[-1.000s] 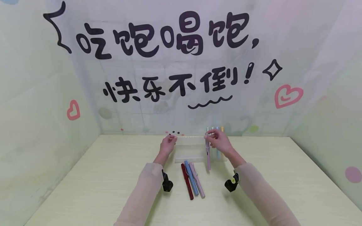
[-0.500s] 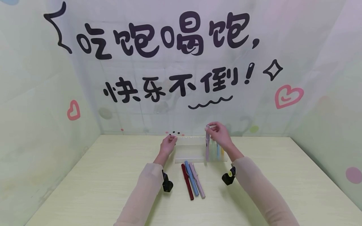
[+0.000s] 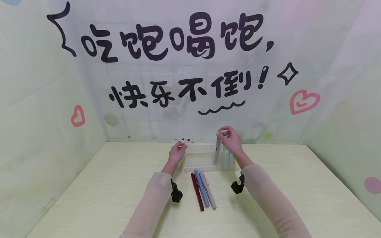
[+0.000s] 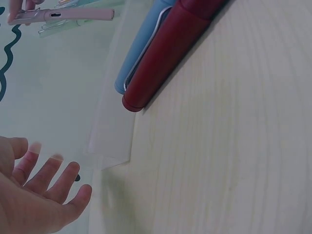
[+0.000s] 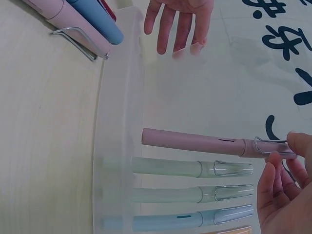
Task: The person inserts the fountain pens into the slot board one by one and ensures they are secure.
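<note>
My right hand (image 3: pixel 231 138) pinches a lilac fountain pen (image 5: pixel 195 141) near its clip end. The pen hangs nearly upright at a translucent pen holder (image 3: pixel 198 168), left of the pens standing in it. Whether its lower end is behind the holder's front wall, I cannot tell. Two pale green pens (image 5: pixel 165 166), a light blue pen (image 5: pixel 168 223) and an orange one (image 3: pixel 234 161) stand in the holder's right part. My left hand (image 3: pixel 177 152) holds the holder's upper left corner between thumb and fingertips; two fingertips look pale through the clear panel.
On the table before the holder lie a dark red pen (image 3: pixel 197 191), a blue pen (image 3: pixel 201 187) and a pink-lilac pen (image 3: pixel 207 190), side by side. A printed backdrop (image 3: pixel 166 125) rises just behind the holder, with side walls left and right.
My right hand has risen and drawn the lilac pen up and back, from before the holder's front edge to the row of standing pens. The left hand has stayed at the holder's corner.
</note>
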`<state>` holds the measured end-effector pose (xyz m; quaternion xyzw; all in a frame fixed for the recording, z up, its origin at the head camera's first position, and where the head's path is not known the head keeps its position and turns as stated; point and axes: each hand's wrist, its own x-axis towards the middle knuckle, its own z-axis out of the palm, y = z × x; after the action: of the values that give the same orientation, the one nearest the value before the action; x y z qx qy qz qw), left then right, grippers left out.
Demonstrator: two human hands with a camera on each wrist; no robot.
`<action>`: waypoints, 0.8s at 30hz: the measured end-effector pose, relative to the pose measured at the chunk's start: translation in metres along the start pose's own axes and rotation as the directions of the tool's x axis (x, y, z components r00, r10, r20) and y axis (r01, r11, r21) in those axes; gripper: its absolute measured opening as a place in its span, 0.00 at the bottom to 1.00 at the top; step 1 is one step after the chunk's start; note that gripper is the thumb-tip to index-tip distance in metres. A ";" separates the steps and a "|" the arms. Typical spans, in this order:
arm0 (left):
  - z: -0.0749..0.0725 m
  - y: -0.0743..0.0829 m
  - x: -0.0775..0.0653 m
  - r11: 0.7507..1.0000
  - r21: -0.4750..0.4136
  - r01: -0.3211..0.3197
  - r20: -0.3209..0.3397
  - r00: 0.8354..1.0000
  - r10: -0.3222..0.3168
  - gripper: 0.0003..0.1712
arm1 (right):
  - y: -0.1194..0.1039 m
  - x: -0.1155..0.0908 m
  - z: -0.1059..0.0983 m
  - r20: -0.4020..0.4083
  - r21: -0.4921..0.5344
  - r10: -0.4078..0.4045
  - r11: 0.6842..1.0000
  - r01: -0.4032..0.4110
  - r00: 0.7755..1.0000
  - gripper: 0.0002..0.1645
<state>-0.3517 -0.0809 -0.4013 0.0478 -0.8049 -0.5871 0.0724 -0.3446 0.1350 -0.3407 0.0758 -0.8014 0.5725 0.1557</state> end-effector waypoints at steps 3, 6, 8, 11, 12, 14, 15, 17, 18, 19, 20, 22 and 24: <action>0.000 0.000 0.000 1.000 0.001 0.001 -0.001 1.000 -0.001 0.15 | 0.003 0.000 0.002 -0.005 -0.012 -0.008 1.000 0.008 1.000 0.16; 0.001 0.000 0.000 1.000 0.003 0.002 -0.002 1.000 -0.002 0.15 | 0.006 -0.001 0.004 -0.005 -0.016 -0.015 1.000 0.015 1.000 0.15; 0.001 0.000 -0.001 1.000 0.004 0.003 -0.003 1.000 -0.003 0.15 | 0.007 -0.001 0.005 -0.001 -0.017 -0.017 1.000 0.017 1.000 0.15; 0.001 0.001 -0.001 1.000 0.008 0.003 -0.002 1.000 -0.003 0.15 | 0.009 -0.002 0.006 0.008 -0.015 -0.014 1.000 0.014 1.000 0.15; 0.001 0.002 -0.001 1.000 0.009 0.003 -0.002 1.000 -0.002 0.15 | 0.009 -0.003 0.006 0.014 -0.015 -0.014 1.000 0.015 1.000 0.15; 0.000 0.002 -0.002 1.000 0.012 0.002 -0.001 1.000 -0.002 0.16 | 0.010 -0.003 0.007 0.027 -0.012 -0.013 1.000 0.013 1.000 0.15; 0.000 0.002 -0.002 1.000 0.013 0.002 -0.001 1.000 -0.002 0.16 | 0.010 -0.004 0.007 0.036 -0.012 -0.016 1.000 0.017 0.999 0.15; 0.000 0.002 -0.002 1.000 0.014 0.000 0.000 1.000 0.000 0.16 | 0.010 -0.004 0.008 0.046 -0.011 -0.018 1.000 0.018 0.999 0.15; 0.000 0.002 -0.001 1.000 0.013 -0.001 -0.001 1.000 0.001 0.16 | 0.010 -0.005 0.008 0.052 -0.008 -0.019 1.000 0.020 0.998 0.15; 0.000 0.001 -0.001 1.000 0.012 -0.001 -0.001 1.000 0.001 0.16 | 0.010 -0.005 0.009 0.058 -0.007 -0.020 1.000 0.021 0.998 0.15; 0.000 0.001 -0.001 1.000 0.010 -0.002 -0.001 1.000 0.002 0.16 | 0.011 -0.005 0.009 0.064 -0.010 -0.023 1.000 0.024 0.998 0.15; 0.000 0.001 -0.001 1.000 0.009 -0.003 -0.001 1.000 0.003 0.15 | 0.012 -0.006 0.010 0.070 -0.024 -0.023 0.999 0.025 0.997 0.14; 0.000 0.000 -0.001 1.000 0.006 -0.002 -0.002 1.000 0.002 0.15 | 0.013 -0.006 0.010 0.077 -0.035 -0.025 0.999 0.028 0.997 0.15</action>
<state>-0.3505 -0.0802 -0.4011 0.0480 -0.8067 -0.5845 0.0734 -0.3443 0.1296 -0.3574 0.1055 -0.8158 0.5527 0.1338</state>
